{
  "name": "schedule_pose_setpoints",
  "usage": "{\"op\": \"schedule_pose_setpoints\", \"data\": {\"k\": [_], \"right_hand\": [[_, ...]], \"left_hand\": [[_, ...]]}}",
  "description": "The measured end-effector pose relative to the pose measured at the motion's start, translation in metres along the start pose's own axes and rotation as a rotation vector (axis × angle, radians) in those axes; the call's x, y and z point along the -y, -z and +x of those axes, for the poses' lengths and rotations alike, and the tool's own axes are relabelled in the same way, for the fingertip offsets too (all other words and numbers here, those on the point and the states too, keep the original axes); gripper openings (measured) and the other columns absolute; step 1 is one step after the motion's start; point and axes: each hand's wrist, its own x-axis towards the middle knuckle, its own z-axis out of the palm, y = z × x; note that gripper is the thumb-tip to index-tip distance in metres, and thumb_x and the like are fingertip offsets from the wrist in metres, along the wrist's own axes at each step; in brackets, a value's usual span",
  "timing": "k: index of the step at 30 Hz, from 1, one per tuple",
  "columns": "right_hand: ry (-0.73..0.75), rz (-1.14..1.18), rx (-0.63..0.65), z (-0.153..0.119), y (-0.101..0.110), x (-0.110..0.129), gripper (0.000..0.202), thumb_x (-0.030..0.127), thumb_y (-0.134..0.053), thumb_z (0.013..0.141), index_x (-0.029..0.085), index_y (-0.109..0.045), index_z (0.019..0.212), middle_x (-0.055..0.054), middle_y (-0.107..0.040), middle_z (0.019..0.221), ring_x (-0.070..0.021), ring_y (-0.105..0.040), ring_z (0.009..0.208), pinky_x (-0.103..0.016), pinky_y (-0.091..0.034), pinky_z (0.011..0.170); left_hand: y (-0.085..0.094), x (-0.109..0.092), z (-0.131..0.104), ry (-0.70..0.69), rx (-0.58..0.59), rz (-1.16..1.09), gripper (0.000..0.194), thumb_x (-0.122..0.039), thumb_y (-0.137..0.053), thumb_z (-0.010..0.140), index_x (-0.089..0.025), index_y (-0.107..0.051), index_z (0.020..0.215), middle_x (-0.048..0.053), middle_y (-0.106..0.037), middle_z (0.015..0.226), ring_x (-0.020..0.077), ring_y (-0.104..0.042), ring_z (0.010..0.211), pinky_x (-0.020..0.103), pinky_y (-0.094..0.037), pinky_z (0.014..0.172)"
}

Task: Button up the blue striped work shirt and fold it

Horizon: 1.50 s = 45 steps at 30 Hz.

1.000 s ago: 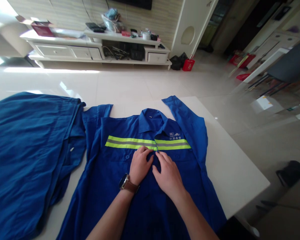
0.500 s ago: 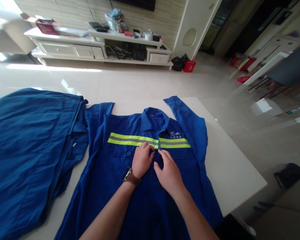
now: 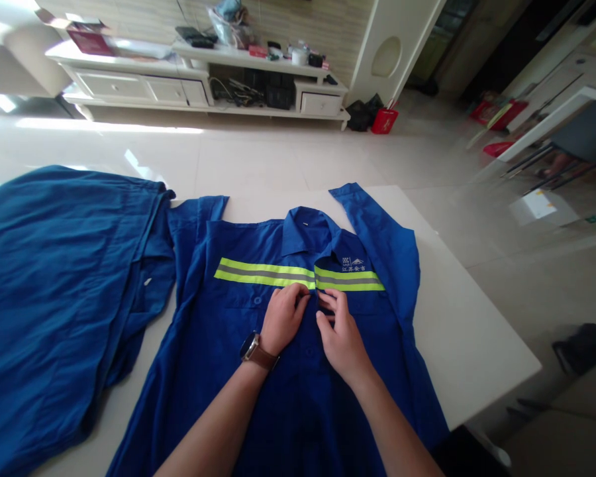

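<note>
A blue work jacket (image 3: 278,344) with yellow-green reflective strips lies face up on the table, collar away from me and sleeves out at both sides. My left hand (image 3: 285,317), with a watch (image 3: 251,347) on the wrist, is closed in a pinch on the front placket just below the strip. Beside it, across the placket, is my right hand (image 3: 342,334). Its fingers are bent at the cloth edge, and the thumb stands apart from them. Any button under my fingertips is hidden. One round button (image 3: 308,352) shows lower on the placket.
More blue clothing (image 3: 69,285) is heaped on the left of the white table (image 3: 469,318). Past the floor stands a white TV cabinet (image 3: 129,89) with a bag and small items on it. A red bin (image 3: 385,121) is beside it. Chair legs are at right.
My right hand has shifted slightly right, and its fingers have curled more at the placket edge. My left hand keeps its pinch. The camera view has tilted down a little.
</note>
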Motion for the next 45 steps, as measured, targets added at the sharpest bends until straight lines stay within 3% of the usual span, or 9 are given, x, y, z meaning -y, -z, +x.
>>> {"op": "schedule_pose_setpoints", "data": {"k": [8,13,24,45], "right_hand": [[0.139,-0.248,0.054,-0.0024,-0.0013,0.0007,0.05,0.021,-0.05,0.092,0.022,-0.058,0.141,-0.009,-0.058,0.147,-0.0227,-0.053,0.138,-0.043,-0.042,0.12],[0.144,-0.311,0.055,-0.0022,-0.003,0.0012,0.049,0.019,-0.051,0.091,0.021,-0.064,0.138,-0.009,-0.058,0.147,-0.0232,-0.053,0.138,-0.042,-0.042,0.121],[0.205,-0.381,0.066,-0.0042,-0.0048,0.0053,0.041,0.02,-0.054,0.089,0.021,-0.071,0.126,-0.009,-0.058,0.145,-0.024,-0.055,0.133,-0.042,-0.045,0.118],[0.23,-0.407,0.071,-0.0061,-0.0053,0.0057,0.039,0.019,-0.053,0.09,0.022,-0.071,0.124,-0.009,-0.056,0.148,-0.0249,-0.053,0.136,-0.044,-0.044,0.119]], "left_hand": [[0.0032,-0.0024,0.0025,0.05,-0.027,-0.126,0.006,-0.019,-0.058,0.095,-0.023,-0.063,0.095,0.001,-0.074,0.091,0.0179,-0.067,0.083,0.033,-0.045,0.079],[0.006,-0.004,0.0024,0.063,-0.033,-0.158,0.013,-0.015,-0.055,0.093,-0.023,-0.065,0.097,0.002,-0.075,0.093,0.0185,-0.068,0.086,0.033,-0.048,0.08],[0.0058,-0.0022,0.0041,0.127,-0.046,-0.32,0.012,-0.029,-0.062,0.095,-0.022,-0.066,0.087,0.0,-0.073,0.083,0.0154,-0.067,0.076,0.028,-0.05,0.073],[0.0072,0.0003,0.0037,0.179,-0.106,-0.456,0.016,-0.032,-0.068,0.089,-0.02,-0.07,0.078,0.001,-0.071,0.075,0.0146,-0.063,0.07,0.027,-0.051,0.069]]}}
